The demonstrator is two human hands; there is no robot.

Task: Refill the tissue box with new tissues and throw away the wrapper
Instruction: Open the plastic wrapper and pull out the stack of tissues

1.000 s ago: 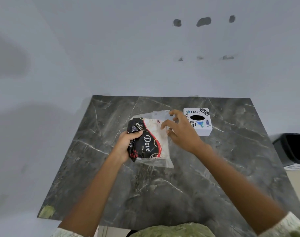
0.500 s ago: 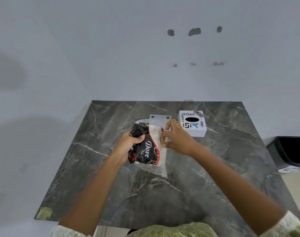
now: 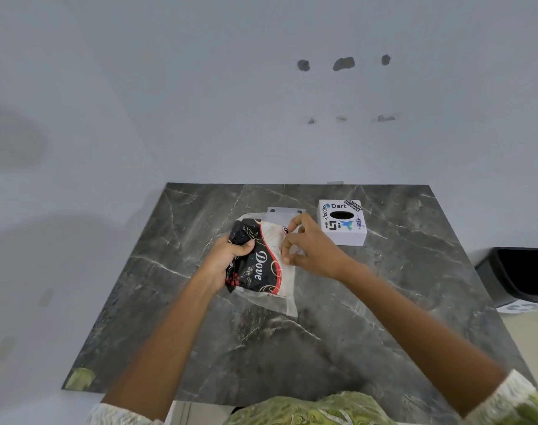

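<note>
A tissue pack in a black, red and white "Dove" plastic wrapper is held above the middle of the dark marble table. My left hand grips its black left end. My right hand pinches the white right side of the wrapper with fingertips. The white tissue box, covered in stickers and with an oval slot on top, stands just right of my right hand, near the table's far edge.
A clear plastic flap of the wrapper with two holes sticks up behind the pack. A black bin stands on the floor off the table's right side. A white wall rises behind the table.
The pack has stayed in both hands, and my right hand's fingers have shifted down along the wrapper's right side. The view has tilted slightly.
</note>
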